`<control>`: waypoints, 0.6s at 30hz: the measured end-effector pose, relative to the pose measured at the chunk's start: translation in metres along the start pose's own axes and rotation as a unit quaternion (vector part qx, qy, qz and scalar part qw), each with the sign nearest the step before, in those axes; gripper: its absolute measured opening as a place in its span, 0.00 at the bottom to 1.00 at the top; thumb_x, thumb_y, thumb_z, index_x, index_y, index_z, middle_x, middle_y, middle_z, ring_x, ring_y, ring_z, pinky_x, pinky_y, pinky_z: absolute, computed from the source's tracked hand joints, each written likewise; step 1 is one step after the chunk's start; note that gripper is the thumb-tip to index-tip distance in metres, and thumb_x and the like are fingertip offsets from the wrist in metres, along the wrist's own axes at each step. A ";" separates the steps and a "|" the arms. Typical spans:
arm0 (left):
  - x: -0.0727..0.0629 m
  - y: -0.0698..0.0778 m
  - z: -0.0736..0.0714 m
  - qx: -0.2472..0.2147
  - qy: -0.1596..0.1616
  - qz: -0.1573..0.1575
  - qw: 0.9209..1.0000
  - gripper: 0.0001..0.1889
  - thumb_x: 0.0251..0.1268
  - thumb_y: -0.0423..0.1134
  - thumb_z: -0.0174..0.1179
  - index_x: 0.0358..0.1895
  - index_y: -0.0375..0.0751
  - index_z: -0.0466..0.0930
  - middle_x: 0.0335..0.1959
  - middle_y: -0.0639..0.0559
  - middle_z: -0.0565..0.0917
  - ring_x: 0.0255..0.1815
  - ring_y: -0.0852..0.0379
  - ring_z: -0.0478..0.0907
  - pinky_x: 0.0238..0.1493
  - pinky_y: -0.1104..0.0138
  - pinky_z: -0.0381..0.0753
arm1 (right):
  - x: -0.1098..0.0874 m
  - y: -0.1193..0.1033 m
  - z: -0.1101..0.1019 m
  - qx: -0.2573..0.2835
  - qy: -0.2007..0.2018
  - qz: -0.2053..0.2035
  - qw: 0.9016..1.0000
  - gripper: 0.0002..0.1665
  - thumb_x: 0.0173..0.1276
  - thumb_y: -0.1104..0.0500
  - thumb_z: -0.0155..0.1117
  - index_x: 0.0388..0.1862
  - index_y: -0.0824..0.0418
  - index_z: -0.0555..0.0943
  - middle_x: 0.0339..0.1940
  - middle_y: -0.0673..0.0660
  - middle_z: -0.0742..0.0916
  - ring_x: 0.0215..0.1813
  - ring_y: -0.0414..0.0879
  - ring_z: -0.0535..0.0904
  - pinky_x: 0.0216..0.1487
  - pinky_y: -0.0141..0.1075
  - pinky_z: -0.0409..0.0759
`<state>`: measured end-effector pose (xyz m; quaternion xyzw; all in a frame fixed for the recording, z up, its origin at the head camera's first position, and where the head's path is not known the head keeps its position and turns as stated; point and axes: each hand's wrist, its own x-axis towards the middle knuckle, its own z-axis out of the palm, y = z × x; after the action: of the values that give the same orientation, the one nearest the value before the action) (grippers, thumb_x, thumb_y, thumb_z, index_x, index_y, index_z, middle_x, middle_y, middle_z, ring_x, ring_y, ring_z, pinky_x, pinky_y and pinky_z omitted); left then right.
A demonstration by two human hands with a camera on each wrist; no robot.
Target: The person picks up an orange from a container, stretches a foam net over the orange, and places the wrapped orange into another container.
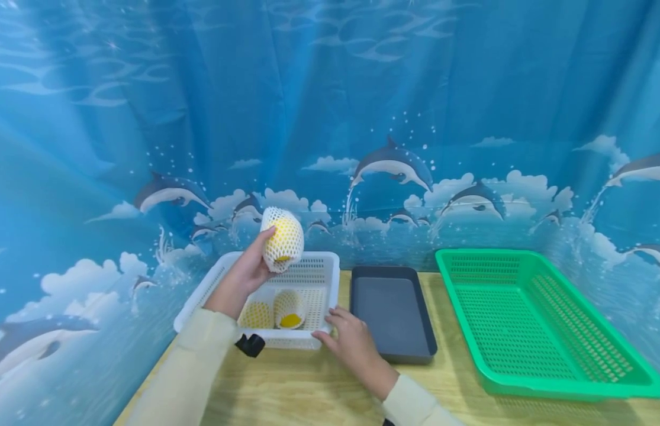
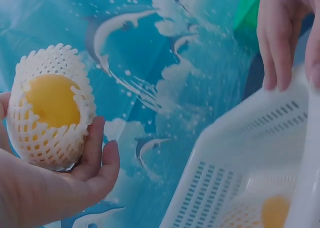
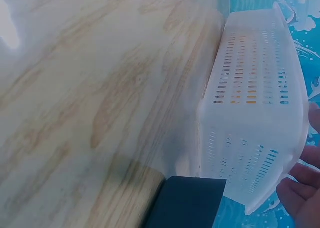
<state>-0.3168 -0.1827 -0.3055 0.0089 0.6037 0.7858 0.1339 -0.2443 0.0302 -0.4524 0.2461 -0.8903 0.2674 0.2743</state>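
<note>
My left hand [image 1: 251, 266] holds up a yellow fruit in a white foam net [image 1: 283, 239], above the white basket [image 1: 314, 334]. In the left wrist view the smooth yellow skin of the fruit [image 2: 52, 100] shows through the wide opening of the net, with fingers curled beneath it. Two more netted yellow fruits, one on the left [image 1: 257, 315] and one on the right [image 1: 289, 307], lie inside the basket. At the basket's near right corner, my right hand [image 1: 353, 340] grips the rim, thumb on the front edge and fingers on the side edge.
A dark grey rectangular tray [image 1: 396, 313] lies right of the white basket, close to my right hand. Farther right stands a large green basket [image 1: 521, 325]. All rest on a wooden table [image 1: 308, 384], with a blue dolphin curtain [image 1: 330, 118] behind.
</note>
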 end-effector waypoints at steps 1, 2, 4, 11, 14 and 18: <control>0.003 0.001 0.000 0.023 0.010 -0.005 1.000 0.40 0.71 0.63 0.47 0.78 0.53 0.44 0.72 0.45 0.63 0.72 0.46 0.60 0.74 0.45 0.52 | 0.000 0.000 0.000 0.000 -0.001 0.001 1.000 0.25 0.54 0.46 0.75 0.42 0.65 0.86 0.49 0.61 0.87 0.51 0.53 0.84 0.50 0.46 0.83; 0.007 0.001 0.001 0.043 0.019 -0.011 0.999 0.40 0.70 0.64 0.47 0.78 0.52 0.45 0.71 0.44 0.64 0.71 0.46 0.61 0.73 0.46 0.53 | 0.000 0.000 0.000 -0.001 -0.002 0.001 1.000 0.25 0.54 0.46 0.75 0.42 0.65 0.86 0.48 0.61 0.87 0.50 0.53 0.84 0.50 0.46 0.83; 0.013 0.002 0.002 0.083 0.041 -0.023 0.995 0.40 0.69 0.65 0.47 0.77 0.51 0.48 0.68 0.45 0.67 0.68 0.46 0.64 0.72 0.46 0.56 | 0.000 -0.001 -0.001 -0.002 -0.003 -0.002 1.000 0.25 0.54 0.46 0.75 0.41 0.65 0.86 0.48 0.61 0.87 0.49 0.53 0.84 0.50 0.45 0.83; 0.033 0.000 0.006 0.209 0.092 -0.030 0.973 0.43 0.67 0.64 0.51 0.77 0.50 0.45 0.63 0.44 0.71 0.59 0.47 0.72 0.62 0.53 0.72 | 0.000 0.000 -0.001 0.004 -0.001 -0.003 1.000 0.24 0.54 0.47 0.75 0.41 0.65 0.86 0.48 0.60 0.86 0.48 0.52 0.84 0.49 0.44 0.84; 0.040 -0.005 0.005 0.272 0.107 -0.027 0.956 0.44 0.64 0.63 0.55 0.77 0.48 0.47 0.64 0.43 0.69 0.62 0.45 0.71 0.63 0.50 0.72 | 0.000 0.001 -0.001 0.006 -0.001 -0.005 1.000 0.25 0.54 0.47 0.75 0.41 0.65 0.86 0.48 0.60 0.87 0.48 0.53 0.84 0.49 0.44 0.84; 0.049 -0.013 0.005 0.365 0.112 -0.002 0.924 0.44 0.62 0.60 0.60 0.76 0.47 0.50 0.65 0.41 0.68 0.63 0.42 0.69 0.62 0.47 0.72 | 0.000 0.001 -0.001 0.004 0.001 -0.005 1.000 0.24 0.54 0.47 0.75 0.41 0.65 0.86 0.48 0.61 0.87 0.48 0.52 0.84 0.49 0.43 0.84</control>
<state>-0.3602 -0.1644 -0.3239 -0.0320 0.8598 0.5067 0.0543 -0.2442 0.0317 -0.4517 0.2516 -0.8878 0.2694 0.2756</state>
